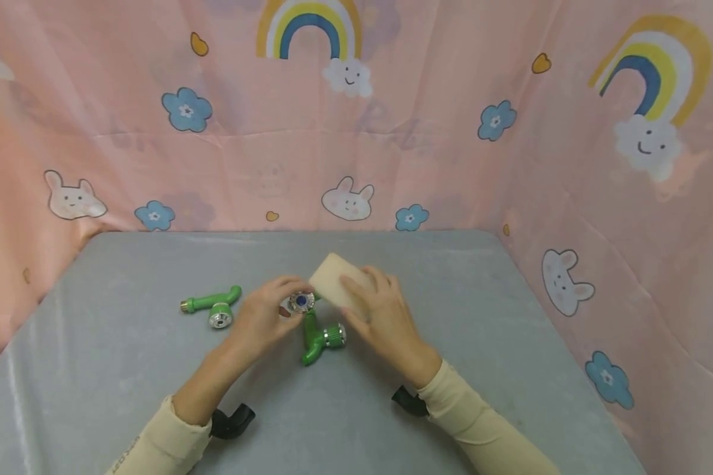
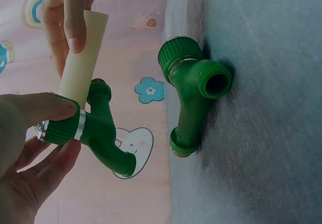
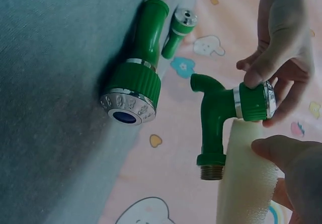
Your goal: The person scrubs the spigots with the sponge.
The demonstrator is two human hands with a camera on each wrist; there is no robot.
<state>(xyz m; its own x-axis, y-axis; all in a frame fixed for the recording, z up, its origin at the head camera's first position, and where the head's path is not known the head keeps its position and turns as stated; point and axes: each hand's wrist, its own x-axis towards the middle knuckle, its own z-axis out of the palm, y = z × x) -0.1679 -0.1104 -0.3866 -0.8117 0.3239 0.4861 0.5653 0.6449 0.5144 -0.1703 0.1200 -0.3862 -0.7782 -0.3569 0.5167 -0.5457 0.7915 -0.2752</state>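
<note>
My left hand (image 1: 260, 316) holds a green faucet (image 3: 214, 118) up off the table, thumb and fingers pinching its ribbed knob (image 2: 63, 127). The knob has a silver face with a blue centre. My right hand (image 1: 389, 320) grips a cream-coloured sponge block (image 1: 331, 278) by its sides. In the right wrist view the sponge stands close beside the faucet's knob and body; whether they touch is hard to tell. Below the hands, a second green faucet (image 1: 313, 340) lies on the table. To the left lies a third green faucet (image 1: 214, 305).
Grey cloth covers the table (image 1: 487, 402). A pink printed curtain (image 1: 440, 171) hangs behind it and along the sides. Black curved pieces (image 1: 233, 422) stick out by both wrists, near the cream sleeves (image 1: 481, 422).
</note>
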